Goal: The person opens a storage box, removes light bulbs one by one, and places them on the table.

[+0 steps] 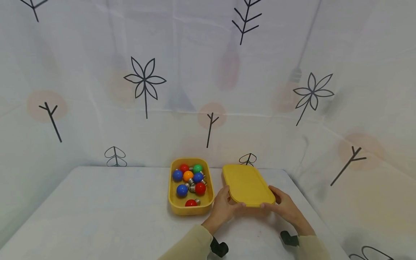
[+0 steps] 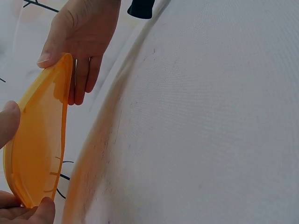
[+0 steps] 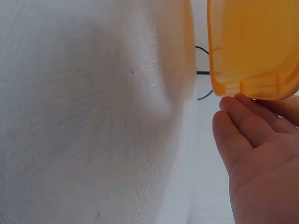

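Observation:
Both hands hold a yellow plastic lid (image 1: 248, 185) above the right part of the table. My left hand (image 1: 222, 210) grips its near left corner, thumb on the near edge and fingers along the side. At the near right corner, my right hand (image 1: 286, 208) pinches the rim between thumb and fingers. In the left wrist view the lid (image 2: 39, 140) is seen from its hollow underside, tilted. The right wrist view has the fingers (image 3: 233, 137) at the lid's rim. Left of the lid stands a yellow box (image 1: 191, 211), its top uncovered, with several coloured bulbs (image 1: 188, 176) inside.
The white table (image 1: 107, 213) runs back to a hanging white cloth (image 1: 182, 79) printed with plants. The cloth also closes in the left and right sides. The box stands near the table's back edge, right beside my left hand.

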